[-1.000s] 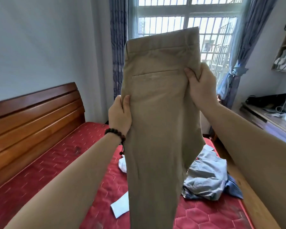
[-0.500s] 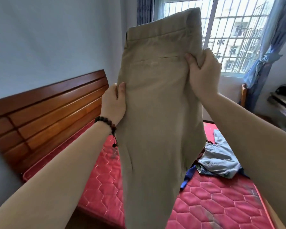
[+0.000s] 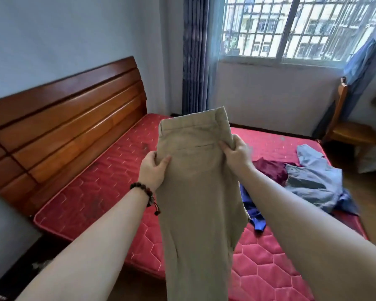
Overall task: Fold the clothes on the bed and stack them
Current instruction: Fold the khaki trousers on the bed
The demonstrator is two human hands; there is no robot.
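Khaki trousers [image 3: 195,192] hang in front of me over the red mattress [image 3: 100,185], folded lengthwise, waistband up and back pocket facing me. My left hand [image 3: 153,170] pinches their left edge below the waistband. My right hand [image 3: 234,151] grips the right edge a little higher. The legs drop out of the bottom of the view. On the mattress to the right lies a crumpled pile: a grey-blue garment [image 3: 313,181], a dark red one [image 3: 269,170] and a bright blue one [image 3: 255,216], partly hidden behind the trousers and my right arm.
A wooden headboard [image 3: 63,118] runs along the left wall. A barred window [image 3: 291,29] with blue curtains [image 3: 195,55] is at the back. A wooden chair [image 3: 347,124] stands beyond the bed's far right corner. A grey surface [image 3: 7,235] sits at the lower left.
I have lowered the trousers from in front of the window down over the bed, and my view has swung back and down. Both hands keep their hold.
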